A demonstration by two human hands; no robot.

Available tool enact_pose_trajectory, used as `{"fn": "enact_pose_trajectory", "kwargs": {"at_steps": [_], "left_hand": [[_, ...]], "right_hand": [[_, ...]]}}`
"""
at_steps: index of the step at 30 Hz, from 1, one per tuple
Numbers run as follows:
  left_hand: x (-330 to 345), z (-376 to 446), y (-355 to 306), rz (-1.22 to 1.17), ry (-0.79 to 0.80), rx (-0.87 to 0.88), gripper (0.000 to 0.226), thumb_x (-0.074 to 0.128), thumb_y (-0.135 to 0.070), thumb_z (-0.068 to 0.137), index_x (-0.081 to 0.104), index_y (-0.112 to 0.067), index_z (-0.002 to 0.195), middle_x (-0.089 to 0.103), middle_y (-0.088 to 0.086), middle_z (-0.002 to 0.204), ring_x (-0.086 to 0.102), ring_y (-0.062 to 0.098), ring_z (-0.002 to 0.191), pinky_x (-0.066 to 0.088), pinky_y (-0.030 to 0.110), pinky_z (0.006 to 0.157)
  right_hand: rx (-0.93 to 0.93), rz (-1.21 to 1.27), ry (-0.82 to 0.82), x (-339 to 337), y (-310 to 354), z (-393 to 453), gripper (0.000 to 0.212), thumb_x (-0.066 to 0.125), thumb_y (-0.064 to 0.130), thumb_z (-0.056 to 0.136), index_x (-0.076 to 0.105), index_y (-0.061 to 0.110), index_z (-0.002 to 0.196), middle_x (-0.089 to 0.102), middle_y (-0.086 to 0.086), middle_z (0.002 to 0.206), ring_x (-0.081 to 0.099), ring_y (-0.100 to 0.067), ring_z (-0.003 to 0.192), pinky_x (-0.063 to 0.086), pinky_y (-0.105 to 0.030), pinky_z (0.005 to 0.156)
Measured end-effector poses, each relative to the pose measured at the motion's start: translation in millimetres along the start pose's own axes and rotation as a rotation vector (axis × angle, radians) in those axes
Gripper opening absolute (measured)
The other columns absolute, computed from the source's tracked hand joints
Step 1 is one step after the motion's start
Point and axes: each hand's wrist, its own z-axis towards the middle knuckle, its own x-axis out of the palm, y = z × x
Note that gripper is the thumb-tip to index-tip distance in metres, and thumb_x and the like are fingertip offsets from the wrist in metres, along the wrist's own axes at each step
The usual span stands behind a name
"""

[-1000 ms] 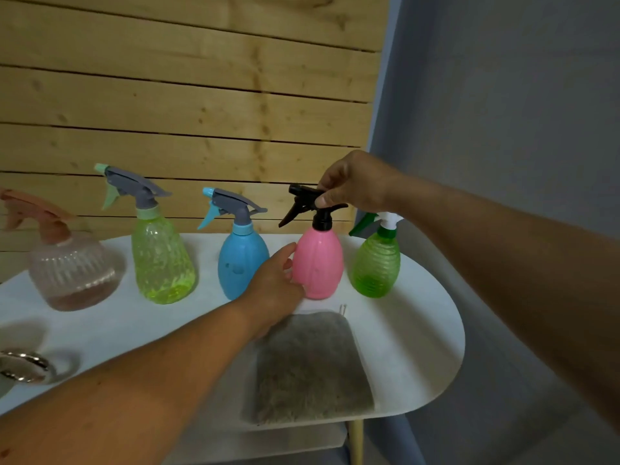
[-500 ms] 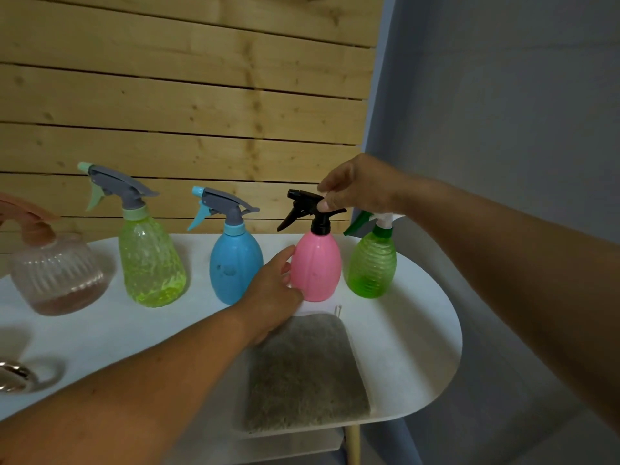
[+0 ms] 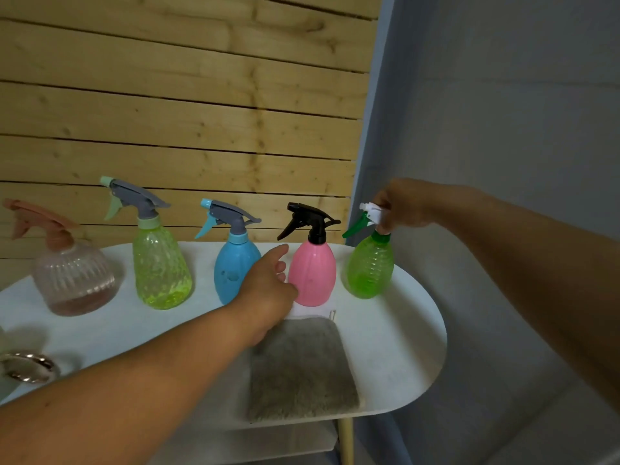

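Several spray bottles stand in a row on a white table (image 3: 402, 330). From the left: a clear brownish bottle (image 3: 72, 276), a yellow-green bottle (image 3: 161, 263), a blue bottle (image 3: 235, 270), a pink bottle (image 3: 312, 273) with a black sprayer, and a green bottle (image 3: 369, 266) with a white and green sprayer. My right hand (image 3: 399, 206) grips the green bottle's sprayer head from above. My left hand (image 3: 268, 290) rests with relaxed fingers at the pink bottle's left side, between it and the blue bottle.
A grey fluffy cloth (image 3: 302, 367) lies at the table's front edge, below the pink bottle. A metal ring (image 3: 27, 364) sits at the far left. Wooden planks form the back wall, and a grey wall stands on the right.
My right hand let go of the pink bottle's black sprayer and moved right onto the green bottle's sprayer head. My left hand stayed beside the pink bottle.
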Motion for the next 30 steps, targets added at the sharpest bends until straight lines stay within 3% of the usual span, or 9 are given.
{"fn": "enact_pose_trajectory", "kwargs": {"at_steps": [6,10,12,14,16,18,21,27,30], "left_hand": [[-19,-35,-27,-0.094,-0.002,0.072,0.079,0.063,0.009,0.090,0.038,-0.030,0.154,0.051,0.005,0.146,0.051,0.018,0.133,0.045,0.033,0.107],[-38,-71,-48,-0.152,0.087,0.151,0.088,0.074,0.007,0.084,0.037,-0.029,0.155,0.048,0.006,0.149,0.049,0.015,0.132,0.041,0.026,0.096],[-54,-94,-56,-0.153,0.129,0.178,0.100,0.084,0.001,0.077,0.034,-0.029,0.157,0.046,0.002,0.149,0.045,0.016,0.138,0.041,0.027,0.097],[-72,-117,-57,-0.097,0.158,0.216,0.110,0.094,-0.011,0.068,0.033,-0.034,0.156,0.048,-0.010,0.145,0.046,0.008,0.137,0.044,0.027,0.101],[-92,-143,-51,-0.058,0.146,0.254,0.108,0.098,-0.018,0.062,0.038,-0.040,0.149,0.057,-0.018,0.136,0.056,-0.009,0.120,0.047,0.017,0.095],[-109,-165,-40,-0.060,0.118,0.275,0.102,0.098,-0.016,0.061,0.042,-0.043,0.141,0.065,-0.017,0.124,0.063,-0.012,0.103,0.051,0.011,0.084],[-136,-201,-13,-0.079,0.025,0.276,0.102,0.100,-0.016,0.055,0.046,-0.039,0.139,0.069,-0.011,0.121,0.068,0.002,0.108,0.055,0.020,0.088],[-178,-270,54,-0.003,-0.173,0.192,0.100,0.100,-0.025,0.054,0.041,-0.042,0.134,0.054,-0.016,0.122,0.062,0.000,0.103,0.050,0.009,0.075],[-193,-296,89,-0.031,-0.193,0.129,0.088,0.098,-0.022,0.056,0.047,-0.039,0.126,0.054,-0.014,0.125,0.062,0.001,0.104,0.051,0.011,0.075]], "right_hand": [[-0.018,-0.123,-0.023,-73,39,-61,0.030,0.078,0.025,0.082,0.053,0.025,0.066,0.056,0.001,0.067,0.050,-0.016,0.058,0.037,-0.026,0.054],[-0.097,-0.072,-0.069,-107,80,-102,0.018,0.081,0.035,0.081,0.064,0.033,0.087,0.067,0.009,0.085,0.062,-0.011,0.079,0.045,-0.029,0.068],[-0.143,0.012,-0.082,-116,102,-121,0.023,0.081,0.037,0.082,0.070,0.030,0.102,0.072,0.008,0.093,0.067,-0.012,0.087,0.050,-0.033,0.080],[-0.184,0.112,-0.073,-120,123,-136,0.024,0.080,0.035,0.083,0.072,0.028,0.105,0.076,0.006,0.090,0.071,-0.012,0.086,0.052,-0.034,0.085],[-0.239,0.213,-0.041,-118,146,-152,0.022,0.079,0.031,0.085,0.072,0.024,0.105,0.078,0.003,0.087,0.074,-0.013,0.083,0.054,-0.031,0.082],[-0.288,0.338,-0.006,-110,165,-164,0.020,0.077,0.024,0.088,0.072,0.017,0.106,0.078,-0.001,0.091,0.076,-0.015,0.083,0.057,-0.031,0.084],[-0.349,0.535,0.067,-85,196,-175,0.023,0.075,0.020,0.090,0.070,0.009,0.110,0.078,-0.005,0.096,0.077,-0.019,0.086,0.058,-0.035,0.091],[-0.368,0.910,0.200,5,238,-190,0.023,0.073,0.022,0.092,0.069,0.011,0.112,0.077,-0.007,0.104,0.076,-0.021,0.092,0.055,-0.035,0.093],[-0.318,1.076,0.298,58,256,-199,0.039,0.079,0.026,0.086,0.067,0.007,0.119,0.075,-0.012,0.111,0.075,-0.022,0.093,0.052,-0.035,0.095]]}}
